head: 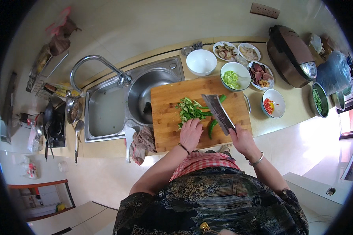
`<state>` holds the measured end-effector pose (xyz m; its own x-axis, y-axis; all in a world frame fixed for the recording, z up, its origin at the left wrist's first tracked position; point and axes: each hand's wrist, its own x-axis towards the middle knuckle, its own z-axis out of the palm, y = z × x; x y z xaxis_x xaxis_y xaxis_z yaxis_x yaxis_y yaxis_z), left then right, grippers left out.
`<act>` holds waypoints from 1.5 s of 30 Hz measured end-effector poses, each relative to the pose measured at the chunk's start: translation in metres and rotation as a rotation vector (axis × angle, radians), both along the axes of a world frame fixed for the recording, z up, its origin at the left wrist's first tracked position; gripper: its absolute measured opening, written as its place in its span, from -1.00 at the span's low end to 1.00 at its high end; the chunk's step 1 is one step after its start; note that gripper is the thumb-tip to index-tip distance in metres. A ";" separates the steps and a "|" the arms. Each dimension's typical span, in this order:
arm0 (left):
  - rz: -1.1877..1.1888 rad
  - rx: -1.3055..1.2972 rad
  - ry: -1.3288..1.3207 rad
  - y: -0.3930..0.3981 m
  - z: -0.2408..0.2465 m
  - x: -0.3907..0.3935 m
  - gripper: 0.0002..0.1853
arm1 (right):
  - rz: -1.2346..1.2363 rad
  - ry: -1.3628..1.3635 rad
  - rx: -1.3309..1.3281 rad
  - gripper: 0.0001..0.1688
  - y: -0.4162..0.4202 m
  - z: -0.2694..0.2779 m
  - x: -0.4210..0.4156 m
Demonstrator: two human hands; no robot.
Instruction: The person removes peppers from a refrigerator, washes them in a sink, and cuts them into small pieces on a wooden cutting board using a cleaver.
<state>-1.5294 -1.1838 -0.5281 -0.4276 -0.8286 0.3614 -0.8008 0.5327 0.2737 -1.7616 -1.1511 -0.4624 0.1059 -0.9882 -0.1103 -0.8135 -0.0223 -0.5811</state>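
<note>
My right hand (pixel 243 141) grips a cleaver (pixel 219 113), its broad dark blade slanting up and left over the wooden cutting board (pixel 164 138). My left hand (pixel 191 132) rests at the near edge of a pile of chopped green chili peppers (pixel 189 111). Its fingers are bent close together, and what lies beneath them is hidden. Whole green chili peppers lie by the blade: a curved one (pixel 212 129) to its left and another (pixel 222 98) partly behind it.
A double steel sink (pixel 106 135) adjoins the board's left side, partly overlapped by it. A white bowl of chopped light-green vegetable (pixel 234 88) stands at the board's far right corner. Beyond are an empty white bowl (pixel 201 63), plates of sliced meat (pixel 261 75) and a rice cooker (pixel 291 55).
</note>
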 end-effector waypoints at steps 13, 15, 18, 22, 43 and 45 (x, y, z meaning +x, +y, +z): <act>0.092 0.317 0.185 0.018 -0.034 -0.015 -0.78 | -0.007 0.047 -0.047 -0.71 0.000 0.004 0.006; 0.165 0.247 0.316 0.037 -0.014 0.012 -0.77 | 0.031 0.071 -0.035 -0.72 0.003 -0.006 0.017; 0.342 0.157 0.399 0.067 0.004 0.076 -0.78 | 0.207 -0.002 0.143 -0.63 0.000 -0.005 0.048; 0.461 0.130 0.431 0.073 -0.001 0.116 -0.80 | 0.458 -0.051 0.260 -0.57 -0.021 -0.030 0.089; 0.464 0.378 0.217 0.025 -0.043 0.088 -0.76 | 0.600 0.411 0.093 -0.82 -0.008 0.011 0.121; 0.498 0.391 0.213 0.022 -0.043 0.090 -0.75 | 0.601 0.398 0.050 -0.80 -0.014 0.004 0.124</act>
